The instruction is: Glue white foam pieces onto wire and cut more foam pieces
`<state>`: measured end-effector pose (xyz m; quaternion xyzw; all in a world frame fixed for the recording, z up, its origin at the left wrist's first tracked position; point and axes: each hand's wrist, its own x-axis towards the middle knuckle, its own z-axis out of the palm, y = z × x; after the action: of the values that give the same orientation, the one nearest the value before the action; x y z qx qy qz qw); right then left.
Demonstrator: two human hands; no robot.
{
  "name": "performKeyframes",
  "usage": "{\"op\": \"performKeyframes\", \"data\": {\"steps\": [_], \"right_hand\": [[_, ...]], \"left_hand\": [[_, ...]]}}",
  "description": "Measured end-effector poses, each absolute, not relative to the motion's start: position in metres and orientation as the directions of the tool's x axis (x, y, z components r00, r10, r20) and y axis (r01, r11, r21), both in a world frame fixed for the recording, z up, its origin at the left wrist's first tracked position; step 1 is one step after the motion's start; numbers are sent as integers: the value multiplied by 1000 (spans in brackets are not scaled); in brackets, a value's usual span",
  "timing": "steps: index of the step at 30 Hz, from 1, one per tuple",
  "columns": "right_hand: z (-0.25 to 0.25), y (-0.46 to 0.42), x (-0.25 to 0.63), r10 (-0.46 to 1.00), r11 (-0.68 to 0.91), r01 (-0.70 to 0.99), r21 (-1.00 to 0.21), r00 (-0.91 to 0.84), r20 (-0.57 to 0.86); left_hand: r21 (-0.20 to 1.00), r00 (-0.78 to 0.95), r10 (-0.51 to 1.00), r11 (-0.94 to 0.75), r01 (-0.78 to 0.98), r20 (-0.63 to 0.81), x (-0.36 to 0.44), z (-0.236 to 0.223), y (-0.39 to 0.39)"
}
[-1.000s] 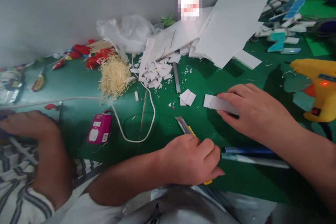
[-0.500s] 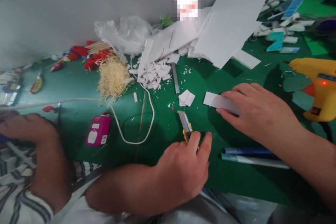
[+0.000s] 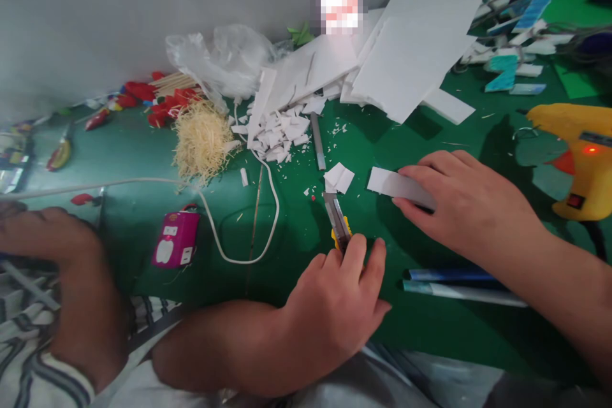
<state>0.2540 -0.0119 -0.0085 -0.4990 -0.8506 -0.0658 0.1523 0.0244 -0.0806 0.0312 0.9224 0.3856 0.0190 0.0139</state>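
1. Head view: see the left hand (image 3: pixel 335 312) at lower centre, closed around a yellow cutter (image 3: pixel 340 233), blade out and pointing up-left.
2. See the right hand (image 3: pixel 459 197), right of centre, pinching a white strip (image 3: pixel 387 182) between thumb and fingers, free end toward the middle of the frame.
3. Note small white pieces (image 3: pixel 340 176) at centre, just beyond the blade tip; cannot tell from here whether touching.
4. Grip the cutter by its handle, well behind the bare blade, and mind the exposed edge near the right fingertips.
5. Pinch the strip lightly; likely soft enough to dent or snap under hard pressure.
6. Press it flat to the green counter (image 3: pixel 306 229) before bringing any edge against it, with fingers out of the blade's path.
7. Steer the right forearm clear of the yellow glue gun (image 3: pixel 590 169), red light showing, at the right edge; possibly hot.
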Motion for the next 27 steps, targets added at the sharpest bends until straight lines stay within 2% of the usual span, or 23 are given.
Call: {"op": "performKeyframes", "data": {"steps": [7,11,19,27], "right_hand": [[-9,-14,253,846,495,864,-89,-457,273],[-8,-14,252,840,501,862,-73,-464,280],[-9,-13,252,825,528,845,-90,-484,292],[-10,-12,253,853,508,850,-141,-473,222]], "left_hand": [[114,697,697,-716,689,167,20,32,-72],[158,650,720,-691,705,244,19,27,-63],[252,649,689,-724,642,322,19,22,-56],[255,664,686,-727,637,298,22,13,-54]]}}
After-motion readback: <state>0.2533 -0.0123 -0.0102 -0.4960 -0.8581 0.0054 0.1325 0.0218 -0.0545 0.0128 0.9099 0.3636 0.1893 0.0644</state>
